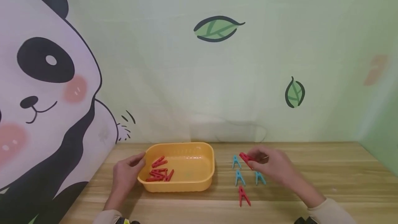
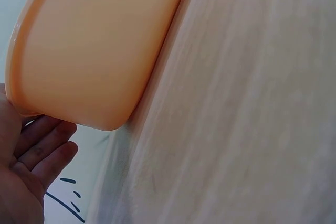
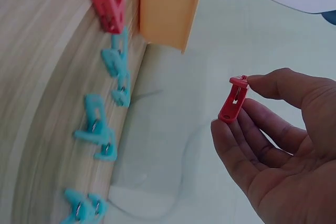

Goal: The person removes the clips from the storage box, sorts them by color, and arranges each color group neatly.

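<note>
While a clip (image 1: pixel 245 158) is being pinched by the right hand (image 1: pixel 273 163), a tub (image 1: pixel 191 167) is being gripped by the left (image 1: pixel 126 173).

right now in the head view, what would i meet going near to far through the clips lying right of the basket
Red clip → left blue clip, about level with the right blue clip → rearmost blue clip.

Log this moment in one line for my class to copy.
left-hand grip: touching yellow basket; right-hand grip: pinching red clip, above table; basket: other red clips; table: blue clips, another red clip
</note>
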`<state>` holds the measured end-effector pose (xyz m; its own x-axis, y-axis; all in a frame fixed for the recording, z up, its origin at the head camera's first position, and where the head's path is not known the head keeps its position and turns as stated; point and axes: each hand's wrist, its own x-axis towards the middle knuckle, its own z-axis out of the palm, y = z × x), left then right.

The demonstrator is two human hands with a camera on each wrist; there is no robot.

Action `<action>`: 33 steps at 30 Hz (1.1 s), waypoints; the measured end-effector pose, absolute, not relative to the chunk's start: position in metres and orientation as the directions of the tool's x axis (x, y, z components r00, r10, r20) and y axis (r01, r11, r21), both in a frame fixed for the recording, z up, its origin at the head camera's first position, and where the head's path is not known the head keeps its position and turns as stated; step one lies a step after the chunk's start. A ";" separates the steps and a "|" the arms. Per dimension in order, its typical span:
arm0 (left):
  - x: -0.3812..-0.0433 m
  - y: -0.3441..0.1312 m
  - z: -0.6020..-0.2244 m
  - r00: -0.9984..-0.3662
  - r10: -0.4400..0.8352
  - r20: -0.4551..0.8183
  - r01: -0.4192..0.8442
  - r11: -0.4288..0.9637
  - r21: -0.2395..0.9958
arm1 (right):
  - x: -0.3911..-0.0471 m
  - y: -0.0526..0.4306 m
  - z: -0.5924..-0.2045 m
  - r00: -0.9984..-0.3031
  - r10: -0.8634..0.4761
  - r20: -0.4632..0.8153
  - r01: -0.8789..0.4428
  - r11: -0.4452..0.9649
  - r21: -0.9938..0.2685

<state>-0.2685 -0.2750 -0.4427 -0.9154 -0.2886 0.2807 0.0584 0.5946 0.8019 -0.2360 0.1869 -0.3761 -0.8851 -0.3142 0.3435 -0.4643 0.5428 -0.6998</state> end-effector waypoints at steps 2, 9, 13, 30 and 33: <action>-0.269 -0.275 -0.442 -0.915 -0.289 0.283 0.060 0.595 0.801 | -0.236 0.193 -0.377 -0.891 -0.311 0.331 -0.453 0.552 -0.700; -0.268 -0.275 -0.441 -0.917 -0.285 0.279 0.060 0.593 0.803 | -0.234 0.213 -0.385 -0.905 -0.335 0.261 -0.418 0.592 -0.689; -0.268 -0.275 -0.442 -0.919 -0.285 0.273 0.056 0.591 0.805 | -0.234 0.222 -0.390 -0.909 -0.367 0.196 -0.392 0.596 -0.700; -0.266 -0.275 -0.441 -0.921 -0.285 0.266 0.047 0.597 0.801 | -0.236 0.236 -0.402 -0.835 -0.550 -0.029 -0.350 0.570 -0.744; -0.267 -0.275 -0.441 -0.920 -0.287 0.266 0.047 0.594 0.803 | -0.237 0.237 -0.405 -0.829 -0.560 -0.018 -0.366 0.565 -0.740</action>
